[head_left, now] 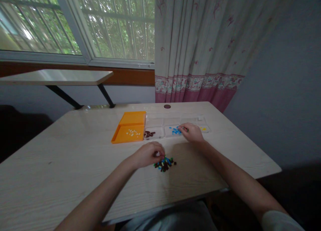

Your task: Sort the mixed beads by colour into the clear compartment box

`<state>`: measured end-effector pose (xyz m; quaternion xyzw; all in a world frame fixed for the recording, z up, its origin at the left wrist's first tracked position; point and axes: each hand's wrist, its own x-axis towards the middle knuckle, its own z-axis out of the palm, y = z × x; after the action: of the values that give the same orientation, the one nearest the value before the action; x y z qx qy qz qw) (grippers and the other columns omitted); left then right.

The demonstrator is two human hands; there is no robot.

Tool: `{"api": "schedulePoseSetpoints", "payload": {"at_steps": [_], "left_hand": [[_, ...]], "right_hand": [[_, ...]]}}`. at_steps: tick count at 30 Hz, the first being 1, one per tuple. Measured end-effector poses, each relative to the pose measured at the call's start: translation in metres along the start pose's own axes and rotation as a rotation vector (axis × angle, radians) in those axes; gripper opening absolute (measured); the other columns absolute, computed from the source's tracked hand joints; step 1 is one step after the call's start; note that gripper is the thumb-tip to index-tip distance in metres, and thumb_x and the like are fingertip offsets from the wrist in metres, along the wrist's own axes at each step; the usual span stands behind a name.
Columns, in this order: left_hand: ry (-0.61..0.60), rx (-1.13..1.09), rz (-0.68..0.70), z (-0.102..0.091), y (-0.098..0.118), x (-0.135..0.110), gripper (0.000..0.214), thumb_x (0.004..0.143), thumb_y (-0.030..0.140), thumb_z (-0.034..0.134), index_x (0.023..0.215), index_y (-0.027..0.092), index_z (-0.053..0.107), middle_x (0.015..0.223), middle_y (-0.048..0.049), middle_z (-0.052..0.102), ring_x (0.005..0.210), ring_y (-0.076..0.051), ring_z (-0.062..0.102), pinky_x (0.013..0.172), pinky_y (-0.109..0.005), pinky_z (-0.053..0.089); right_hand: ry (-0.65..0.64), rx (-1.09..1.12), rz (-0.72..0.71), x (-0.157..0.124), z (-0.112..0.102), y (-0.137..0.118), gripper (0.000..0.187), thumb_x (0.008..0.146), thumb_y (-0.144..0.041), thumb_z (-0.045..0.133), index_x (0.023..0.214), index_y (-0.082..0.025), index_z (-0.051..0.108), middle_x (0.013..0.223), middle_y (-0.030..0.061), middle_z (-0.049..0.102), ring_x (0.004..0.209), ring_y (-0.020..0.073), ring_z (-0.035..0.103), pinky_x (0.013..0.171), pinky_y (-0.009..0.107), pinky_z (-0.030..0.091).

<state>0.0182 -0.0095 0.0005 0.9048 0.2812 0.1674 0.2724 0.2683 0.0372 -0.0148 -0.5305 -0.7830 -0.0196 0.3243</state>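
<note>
A small mixed pile of brown, blue, green and pale toy building bricks [164, 165] lies on the desk in front of me. My left hand [150, 154] is at the pile's upper left edge with thumb and fingers pinched together; whatever they hold is too small to name. Over a clear compartment tray [162, 137], my right hand [192, 132] has its fingertips closed beside the blue bricks [175, 130]. Something tiny and dark may be between them. Brown bricks [149, 134] fill part of the left compartment, and yellow bricks [203, 128] show past my right hand.
An open orange case [132, 118] holding white bricks [133, 133] stands left of the clear tray. A raised shelf [75, 77] on black legs is at the back left. The pale desk [87, 157] has a round hole [167, 106] near its back edge, by the curtain [195, 57].
</note>
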Motion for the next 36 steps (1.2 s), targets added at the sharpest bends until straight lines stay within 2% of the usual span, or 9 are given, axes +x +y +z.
{"api": "schedulePoseSetpoints", "payload": {"at_steps": [3,9,13,19,23,27,36], "left_hand": [[0.008,0.008,0.008,-0.002,0.003,-0.001,0.01,0.075,0.018,0.054,0.076,0.016,0.064,0.077,-0.0037,0.063,0.072,-0.013,0.055,0.068,-0.021,0.042],[-0.033,0.038,-0.003,-0.006,0.006,-0.002,0.013,0.076,0.026,0.059,0.078,0.016,0.067,0.079,-0.0053,0.062,0.077,-0.014,0.056,0.071,-0.023,0.043],[-0.036,0.018,0.007,-0.005,0.003,-0.001,0.015,0.078,0.026,0.056,0.079,0.017,0.068,0.079,-0.0052,0.062,0.076,-0.014,0.056,0.07,-0.022,0.043],[-0.035,-0.002,0.001,-0.004,-0.002,0.0,0.014,0.079,0.023,0.053,0.078,0.017,0.066,0.079,-0.0044,0.063,0.075,-0.013,0.055,0.07,-0.022,0.042],[0.019,0.047,-0.027,-0.002,-0.006,0.0,0.015,0.08,0.023,0.051,0.078,0.017,0.065,0.077,-0.0043,0.062,0.074,-0.014,0.055,0.069,-0.023,0.042],[0.068,0.108,-0.074,-0.001,-0.009,-0.001,0.015,0.081,0.024,0.05,0.08,0.017,0.064,0.075,-0.0039,0.061,0.073,-0.014,0.055,0.071,-0.023,0.041],[0.016,0.171,-0.047,-0.004,-0.004,-0.002,0.017,0.08,0.025,0.052,0.089,0.019,0.065,0.085,-0.005,0.061,0.081,-0.016,0.055,0.074,-0.023,0.041]], "right_hand": [[-0.026,-0.001,0.041,0.001,-0.001,0.001,0.022,0.084,-0.034,0.048,0.084,-0.021,0.067,0.074,0.002,0.065,0.067,0.0132,0.056,0.061,0.022,0.038],[-0.069,0.011,0.02,0.0,-0.004,-0.004,0.02,0.082,-0.032,0.051,0.082,-0.02,0.067,0.065,0.0005,0.062,0.061,0.0121,0.054,0.058,0.021,0.037],[-0.157,0.046,-0.065,-0.003,-0.005,-0.01,0.019,0.082,-0.032,0.052,0.083,-0.02,0.067,0.062,-0.0006,0.06,0.055,0.0103,0.051,0.054,0.02,0.035],[-0.313,0.089,-0.237,-0.012,-0.002,-0.025,0.015,0.081,-0.029,0.054,0.084,-0.021,0.066,0.067,-0.0007,0.064,0.059,0.0104,0.055,0.056,0.019,0.036],[-0.295,0.098,-0.3,-0.015,0.0,-0.029,0.013,0.081,-0.027,0.055,0.083,-0.02,0.065,0.067,-0.0005,0.064,0.06,0.0103,0.056,0.056,0.019,0.036],[-0.291,0.088,-0.303,-0.014,-0.003,-0.029,0.013,0.081,-0.027,0.054,0.083,-0.02,0.065,0.064,-0.0011,0.063,0.058,0.01,0.055,0.055,0.019,0.034],[-0.306,0.111,-0.334,-0.016,-0.002,-0.03,0.012,0.08,-0.024,0.055,0.082,-0.02,0.065,0.065,-0.0008,0.064,0.058,0.01,0.055,0.056,0.019,0.036]]}}
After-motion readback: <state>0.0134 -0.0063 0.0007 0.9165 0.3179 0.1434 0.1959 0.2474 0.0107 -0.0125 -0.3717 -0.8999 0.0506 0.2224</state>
